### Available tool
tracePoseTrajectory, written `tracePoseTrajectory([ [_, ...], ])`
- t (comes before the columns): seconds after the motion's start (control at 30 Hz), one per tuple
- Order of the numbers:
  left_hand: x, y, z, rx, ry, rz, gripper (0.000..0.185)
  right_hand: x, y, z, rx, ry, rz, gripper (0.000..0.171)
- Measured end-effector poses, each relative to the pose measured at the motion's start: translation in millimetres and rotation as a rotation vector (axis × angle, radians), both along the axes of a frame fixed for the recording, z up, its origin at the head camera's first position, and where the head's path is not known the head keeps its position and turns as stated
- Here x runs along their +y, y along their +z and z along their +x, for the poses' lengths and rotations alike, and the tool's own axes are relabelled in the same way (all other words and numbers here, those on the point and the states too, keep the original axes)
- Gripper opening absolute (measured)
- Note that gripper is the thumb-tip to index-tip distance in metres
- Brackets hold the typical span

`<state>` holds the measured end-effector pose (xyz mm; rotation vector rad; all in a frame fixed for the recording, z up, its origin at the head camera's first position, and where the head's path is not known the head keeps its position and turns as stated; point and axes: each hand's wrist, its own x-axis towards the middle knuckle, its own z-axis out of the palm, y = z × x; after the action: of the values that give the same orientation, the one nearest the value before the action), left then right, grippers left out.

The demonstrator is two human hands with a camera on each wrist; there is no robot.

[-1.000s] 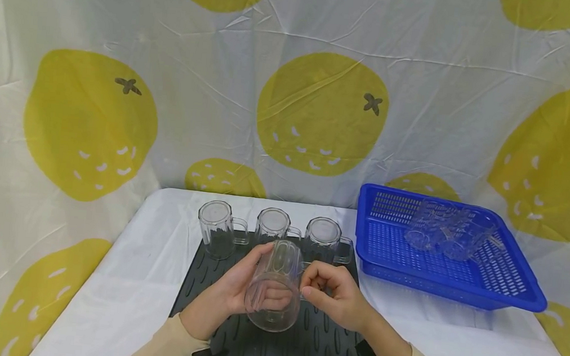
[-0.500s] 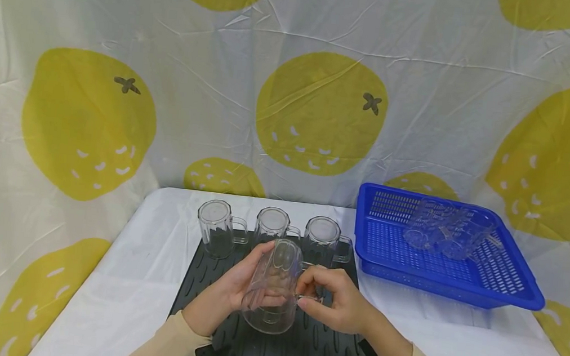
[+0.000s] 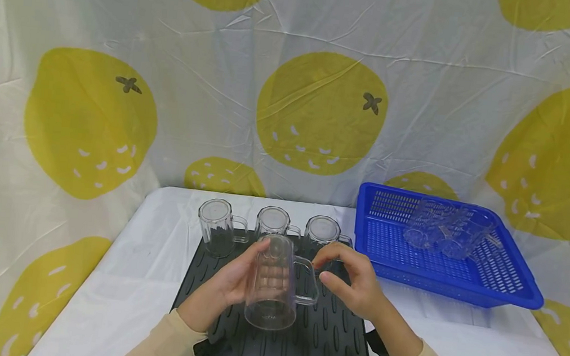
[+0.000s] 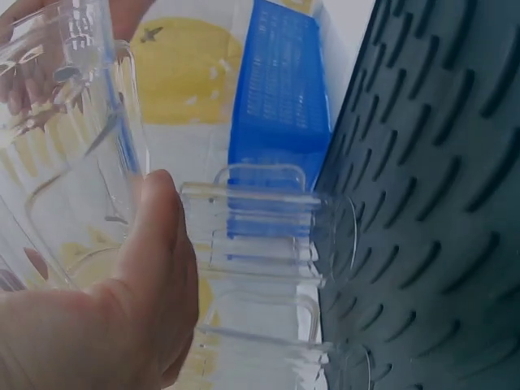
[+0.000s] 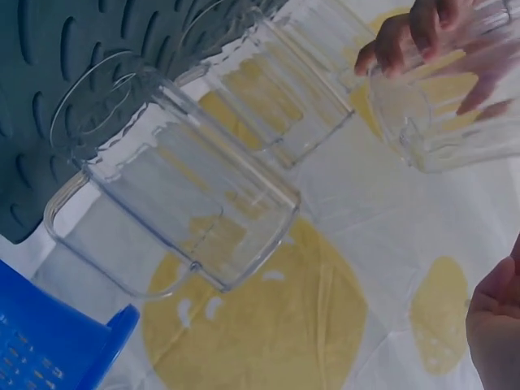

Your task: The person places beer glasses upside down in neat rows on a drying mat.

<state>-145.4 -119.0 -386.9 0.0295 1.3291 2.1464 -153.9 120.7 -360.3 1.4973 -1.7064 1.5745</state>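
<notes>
In the lower centre of the frame, the person's left hand [image 3: 230,280] holds a tilted clear mug [image 3: 272,290]. Just right of its handle [image 3: 314,285], the right hand [image 3: 357,280] is loosely curved, thumb and fingers apart; whether it touches the handle is unclear. Behind, three upturned mugs [image 3: 216,231] line the black mat [image 3: 300,352]. At centre right, a blue basket [image 3: 438,285] holds clear glassware [image 3: 465,236].

Backdrop [image 3: 212,81]: white, yellow fruit print, creased | tablecloth [image 3: 141,250]: white
</notes>
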Motion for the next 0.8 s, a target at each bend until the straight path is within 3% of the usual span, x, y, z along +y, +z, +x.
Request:
tracePoseTrajectory([
  [0.17, -2.0, -1.3, -2.5, 0.090, 0.054, 0.001, 0.066, 3.4, 2.0, -2.2, -0.014, -0.007, -0.057, 0.017],
  [0.4, -3.0, -3.7, -1.1, 0.148, 0.109, -0.035, 0.059, 8.2, -0.7, -1.1, -0.082, -0.040, -0.059, 0.009],
  [0.57, -3.8, -4.1, 2.1, 0.208, 0.130, -0.063, 0.066, 10.5, -4.6, 1.0, -0.166, -0.069, -0.015, 0.007],
  [0.8, -5.5, -3.5, 4.4, 0.327, 0.107, -0.061, 0.072, 11.2, -6.7, 1.9, -0.195, -0.085, 0.036, 0.015],
])
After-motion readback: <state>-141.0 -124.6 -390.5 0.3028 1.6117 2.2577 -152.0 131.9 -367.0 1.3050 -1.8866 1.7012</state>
